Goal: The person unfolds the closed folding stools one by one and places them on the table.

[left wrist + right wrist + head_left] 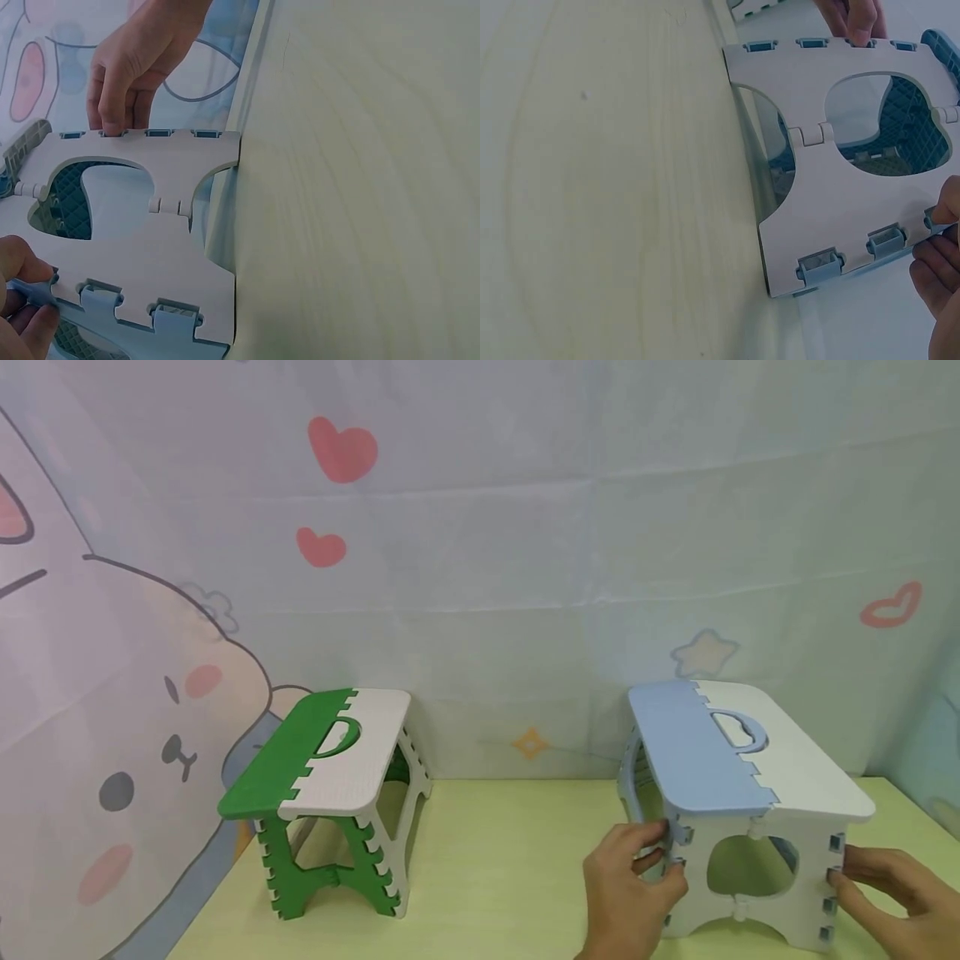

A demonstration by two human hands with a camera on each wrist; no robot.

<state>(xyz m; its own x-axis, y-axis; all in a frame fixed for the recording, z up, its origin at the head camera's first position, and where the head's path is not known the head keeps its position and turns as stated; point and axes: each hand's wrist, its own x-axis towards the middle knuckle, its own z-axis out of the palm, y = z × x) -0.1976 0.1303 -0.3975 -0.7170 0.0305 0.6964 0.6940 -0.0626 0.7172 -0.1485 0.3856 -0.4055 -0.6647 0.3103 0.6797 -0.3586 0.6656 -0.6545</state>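
A folding step stool [675, 760] with a blue and white top stands unfolded at the right of the table. My left hand [628, 885] pinches the left edge of its near end panel, thumb in front and fingers behind. Opposite it, my right hand [903, 893] holds the panel's right edge between thumb and fingers. The left wrist view shows the white hinged panel [180, 255] close up, its blue hinge tabs along the side by my left hand [26, 300]. In the right wrist view my right hand [941, 262] grips the near edge; some fingertips are hidden behind it.
A second folding stool [322, 768], green and white, stands unfolded on the left of the pale yellow table [510, 868]. Bare tabletop lies between the two stools. Behind the table hangs a printed cloth [480, 577] with hearts and a cartoon rabbit.
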